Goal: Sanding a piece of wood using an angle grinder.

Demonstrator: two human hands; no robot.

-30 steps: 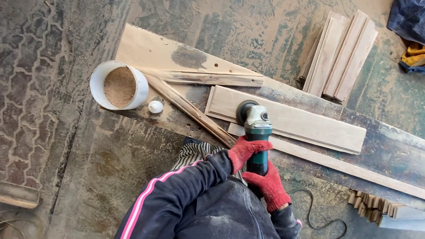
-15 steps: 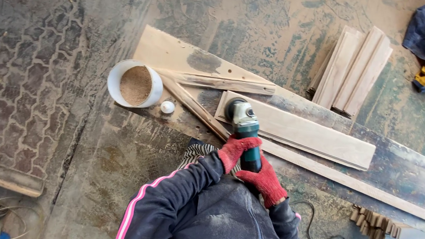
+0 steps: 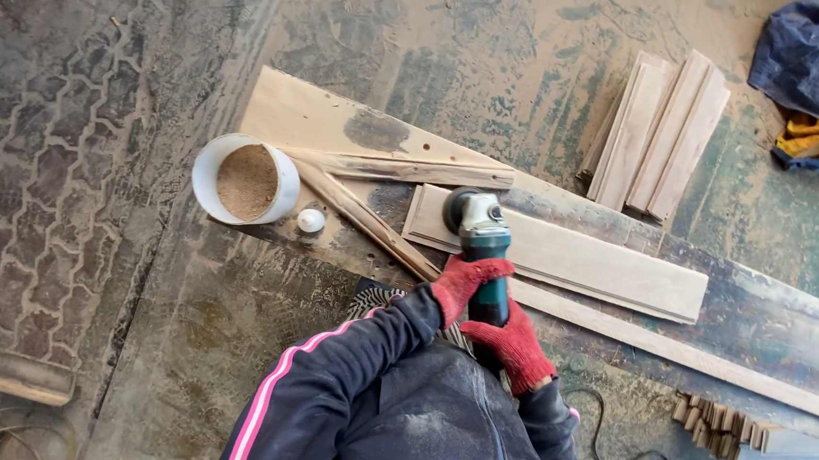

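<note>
Left hand point(image 3: 464, 284) and right hand point(image 3: 514, 346) both clamped on grinder point(image 3: 482, 237), disc down near left end of plank point(image 3: 562, 253); loose plank liable to skid under sideways push.

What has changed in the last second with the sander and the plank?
The green handheld power sander slid along the pale wooden plank toward its left end, near the white bucket of sawdust. The red-gloved left hand and red-gloved right hand kept their grip on its body. The plank, the bucket and the stacked boards stayed put.
</note>
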